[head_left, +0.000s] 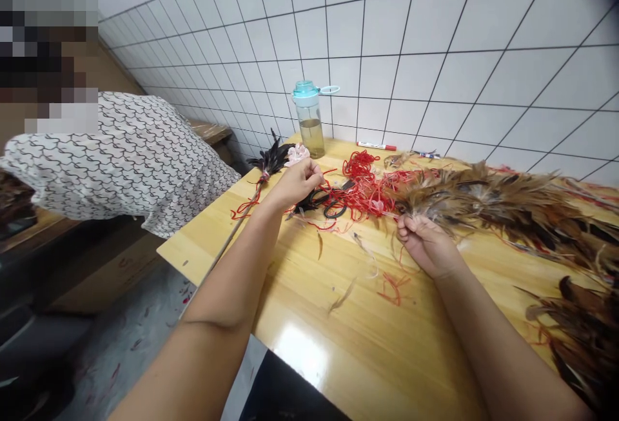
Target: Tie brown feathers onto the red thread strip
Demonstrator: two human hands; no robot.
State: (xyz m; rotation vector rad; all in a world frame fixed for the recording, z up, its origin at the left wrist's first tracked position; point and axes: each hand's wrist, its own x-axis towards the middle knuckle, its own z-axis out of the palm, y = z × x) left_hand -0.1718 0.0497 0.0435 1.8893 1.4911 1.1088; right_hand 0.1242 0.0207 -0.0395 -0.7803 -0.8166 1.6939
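My left hand (298,182) is stretched out over the wooden table (338,337), fingers pinched together beside a tangle of red string (363,184); what it grips is too small to make out. Just past it lie black scissors (325,203) and a thin stick tipped with dark feathers (269,162). My right hand (425,242) is closed on the stems of a bunch of brown feathers (435,205), at the left end of a long heap of brown feathers (522,205).
A clear bottle with a teal lid (309,118) stands by the tiled wall, with a red marker (376,146) next to it. Another person in a patterned white top (120,156) stands at the left. Loose feathers and string scraps (394,287) litter the tabletop.
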